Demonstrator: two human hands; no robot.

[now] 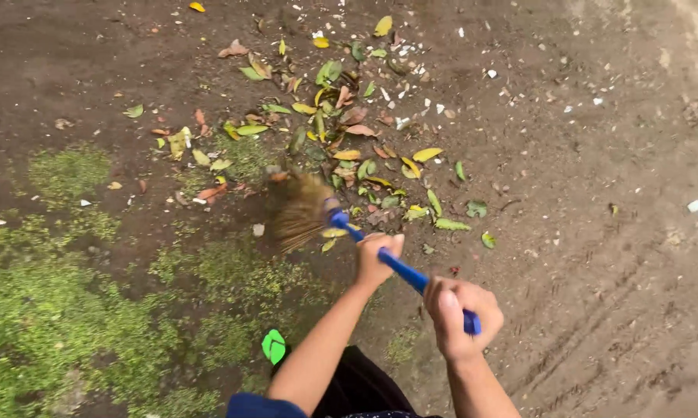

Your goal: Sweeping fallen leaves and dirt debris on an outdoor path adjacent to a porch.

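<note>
A broom with a blue handle (402,268) and a brown bristle head (296,209) slants across the ground, its head blurred. My left hand (377,259) grips the handle further down, nearer the bristles. My right hand (461,317) grips the handle's upper end. The bristle head touches the near edge of a loose pile of green, yellow and brown fallen leaves (341,116) spread over dark bare soil.
Green moss patches (47,310) cover the ground at the left and lower left. Small white bits (442,108) lie scattered beyond the leaves. A green sandal tip (273,345) shows by my dark-clothed leg. Bare packed soil (612,255) with scrape marks lies to the right.
</note>
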